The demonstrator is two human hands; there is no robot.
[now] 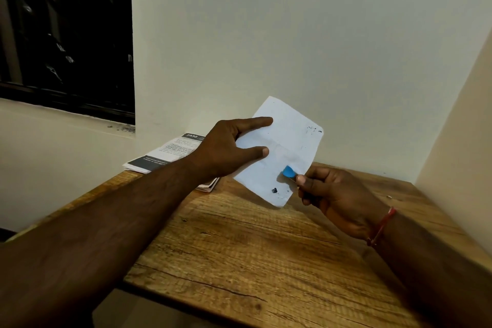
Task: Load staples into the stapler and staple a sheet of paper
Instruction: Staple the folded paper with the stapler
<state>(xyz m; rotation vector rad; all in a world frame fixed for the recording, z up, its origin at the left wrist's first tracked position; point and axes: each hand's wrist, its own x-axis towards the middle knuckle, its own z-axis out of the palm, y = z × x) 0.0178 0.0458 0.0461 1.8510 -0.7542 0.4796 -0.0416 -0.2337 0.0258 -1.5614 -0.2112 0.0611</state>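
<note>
My left hand (229, 149) holds a folded white sheet of paper (287, 141) up above the wooden table (239, 247), thumb in front and fingers behind it. The sheet has dark ink specks near its right corner and its lower edge. My right hand (335, 200) grips a small blue stapler (288, 172); only its blue nose shows, lying over the paper's lower right edge. The rest of the stapler is hidden inside my fist. A red thread band circles my right wrist.
A stack of printed leaflets (165, 154) lies at the table's far left corner, partly under my left forearm. Walls close in behind and on the right. A dark window (66, 34) with a sill sits at the left.
</note>
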